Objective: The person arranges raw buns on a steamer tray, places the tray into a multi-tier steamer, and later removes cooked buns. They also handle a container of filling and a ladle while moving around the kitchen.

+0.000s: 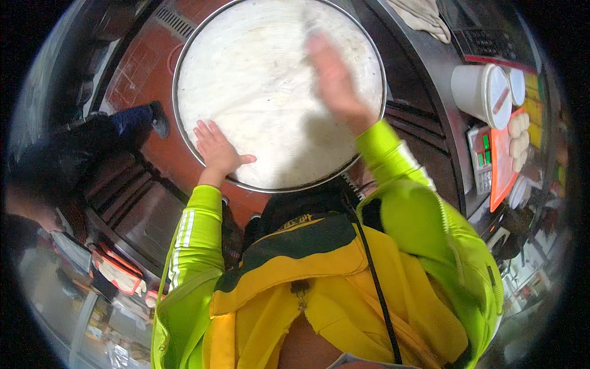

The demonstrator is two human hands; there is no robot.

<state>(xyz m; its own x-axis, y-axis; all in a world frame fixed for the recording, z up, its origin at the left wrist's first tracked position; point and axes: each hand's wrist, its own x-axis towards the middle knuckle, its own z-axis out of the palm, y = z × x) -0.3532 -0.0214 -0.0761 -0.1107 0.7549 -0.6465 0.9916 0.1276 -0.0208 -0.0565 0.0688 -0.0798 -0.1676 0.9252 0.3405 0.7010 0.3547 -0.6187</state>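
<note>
A large round whitish surface with a metal rim lies before me, marked with fine concentric lines and small dark specks. My left hand rests palm down near its lower left edge, fingers spread and thumb pointing right. Over the right part of the same surface is my right hand, blurred and extended, with a shadow beneath it. Whether it touches the surface is unclear. Neither hand shows anything held.
On the right counter stand a white lidded bucket, a digital scale and an orange board with several pale dough pieces. Another person is at the left. A cloth lies at the upper right.
</note>
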